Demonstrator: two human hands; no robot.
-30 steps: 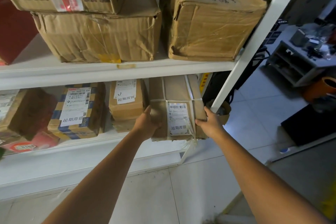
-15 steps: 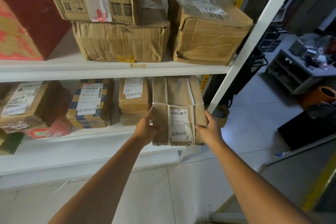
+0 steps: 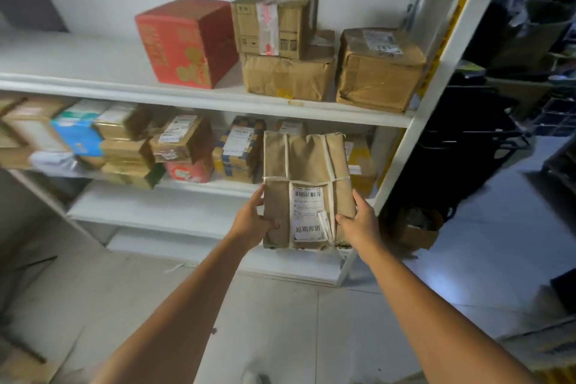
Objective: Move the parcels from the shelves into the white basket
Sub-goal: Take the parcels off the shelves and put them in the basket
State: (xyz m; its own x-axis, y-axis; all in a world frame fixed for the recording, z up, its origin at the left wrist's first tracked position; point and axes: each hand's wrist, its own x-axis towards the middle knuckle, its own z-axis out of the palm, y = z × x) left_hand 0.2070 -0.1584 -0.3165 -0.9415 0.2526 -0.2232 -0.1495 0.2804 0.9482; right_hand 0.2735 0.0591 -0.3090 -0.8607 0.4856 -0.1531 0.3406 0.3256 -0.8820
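The left hand point(image 3: 252, 221) and the right hand point(image 3: 358, 223) gripped the near end of a brown paper parcel point(image 3: 307, 162), one on each side, thumbs on top and fingers curled under its edges. The parcel was bound with pale straps and carried a white barcode label point(image 3: 308, 215) on its near half. It was held lengthwise in front of the right end of the lower stocked shelf; whether its far end touched the shelf could not be told.

Behind it on that shelf sat a blue-and-yellow striped box point(image 3: 238, 150), with a red parcel point(image 3: 190, 170) and a blue packet point(image 3: 78, 134) further left among other blurred packages. On the upper shelf point(image 3: 187, 97) stood a red box point(image 3: 187, 40), then to its right a taped carton point(image 3: 274, 22) stacked on a crumpled brown box point(image 3: 286, 78), and a wrapped brown box point(image 3: 380, 68) at the right end, beside the white upright post point(image 3: 414, 121). Pale floor tiles point(image 3: 280, 321) lay beneath the arms.
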